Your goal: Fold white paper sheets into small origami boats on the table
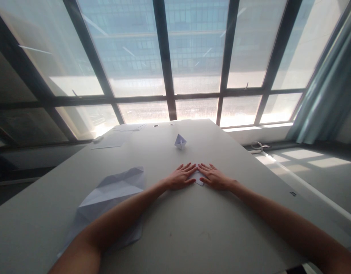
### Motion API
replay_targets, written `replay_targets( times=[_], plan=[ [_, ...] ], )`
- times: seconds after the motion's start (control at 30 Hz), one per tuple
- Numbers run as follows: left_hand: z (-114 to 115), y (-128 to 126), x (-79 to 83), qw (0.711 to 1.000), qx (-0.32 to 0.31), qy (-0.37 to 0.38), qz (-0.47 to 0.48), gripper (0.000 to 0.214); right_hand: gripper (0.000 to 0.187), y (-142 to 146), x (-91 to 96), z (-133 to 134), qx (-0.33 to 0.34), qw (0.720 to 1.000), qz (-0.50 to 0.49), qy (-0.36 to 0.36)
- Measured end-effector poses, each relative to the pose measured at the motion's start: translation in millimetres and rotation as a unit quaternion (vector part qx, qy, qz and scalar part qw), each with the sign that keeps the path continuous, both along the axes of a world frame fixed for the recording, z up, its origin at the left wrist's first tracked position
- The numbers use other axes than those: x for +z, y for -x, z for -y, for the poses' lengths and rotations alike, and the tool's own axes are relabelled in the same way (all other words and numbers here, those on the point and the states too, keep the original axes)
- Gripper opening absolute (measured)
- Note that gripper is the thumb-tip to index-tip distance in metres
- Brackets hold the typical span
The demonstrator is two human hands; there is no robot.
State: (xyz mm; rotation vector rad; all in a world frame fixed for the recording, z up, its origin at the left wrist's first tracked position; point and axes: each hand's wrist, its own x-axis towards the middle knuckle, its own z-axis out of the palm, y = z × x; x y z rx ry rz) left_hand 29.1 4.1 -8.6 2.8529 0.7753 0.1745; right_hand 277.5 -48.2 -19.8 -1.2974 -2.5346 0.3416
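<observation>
Currently my left hand [180,177] and right hand [215,178] lie palm-down, fingers slightly spread, over the edges of 1 small folded white paper piece [199,178] between them. Beyond left hand: pointed white folded-paper figure [180,142]. Left of it, nearer me: large creased white paper sheet [107,193].

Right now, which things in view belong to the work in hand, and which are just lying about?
Apparently in use:
left hand
right hand
small folded paper, touched by both

Apparently lying about:
large creased sheet, nearer on the left
folded paper shape, beyond the hands
flat papers, far left
</observation>
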Motion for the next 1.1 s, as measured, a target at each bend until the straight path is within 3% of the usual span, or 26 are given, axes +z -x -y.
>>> replay_targets(
  times=[0.23,0.6,0.77,0.93,1.1],
  plan=[
    [0.0,-1.7,-3.0,1.0,0.018,0.01,-0.011,0.073,0.072,7.6,0.0,11.2,0.037,0.999,0.006,0.001],
    [0.8,-1.8,-3.4,0.996,0.08,0.015,0.035,0.065,0.072,11.1,-6.5,3.9,-0.055,0.999,0.004,-0.003],
    [-2.6,-1.5,-9.5,0.996,0.078,0.005,0.05,0.064,0.067,5.7,-9.9,-2.1,-0.107,0.994,0.015,0.002],
    [-3.4,-3.2,-5.0,0.989,0.079,0.012,0.127,0.038,0.059,1.6,-14.8,-5.3,-0.133,0.991,0.018,-0.001],
    [-3.3,-3.1,-1.1,0.974,0.079,0.016,0.211,0.027,0.056,1.5,-16.1,-4.9,-0.165,0.986,0.011,-0.005]
  ],
)
